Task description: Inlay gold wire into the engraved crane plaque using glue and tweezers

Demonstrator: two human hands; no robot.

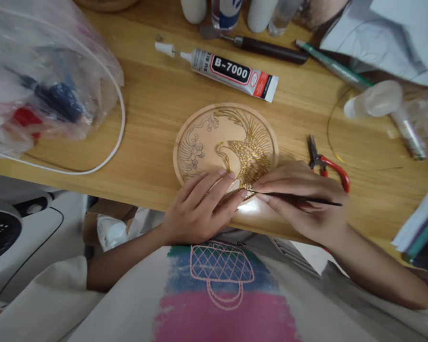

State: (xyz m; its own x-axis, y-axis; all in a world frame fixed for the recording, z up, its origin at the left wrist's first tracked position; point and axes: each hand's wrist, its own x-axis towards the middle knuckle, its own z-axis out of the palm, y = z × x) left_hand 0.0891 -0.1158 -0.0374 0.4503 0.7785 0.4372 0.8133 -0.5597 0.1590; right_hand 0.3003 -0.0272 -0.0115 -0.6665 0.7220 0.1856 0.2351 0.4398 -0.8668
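The light wooden desk (157, 109) carried everything. Far to the left of the left hand (199, 211) lay a crumpled clear plastic bag (39, 80). A round carved wooden plaque with a gold-wire crane (207, 137) lay just beyond both hands, its near edge under their fingertips. The left hand rested on it with fingers stretched flat, gripping nothing. The right hand (303, 216) pinched a thin dark pointed tool (306, 199), its tip at the plaque's rim. A white B-7000 glue tube (231, 72) lay further beyond, and red-handled pliers (328, 164) lay just behind the right hand.

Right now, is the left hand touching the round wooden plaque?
Touching. The head view shows the left hand lying with its fingers on the round wooden plaque, at the near edge.
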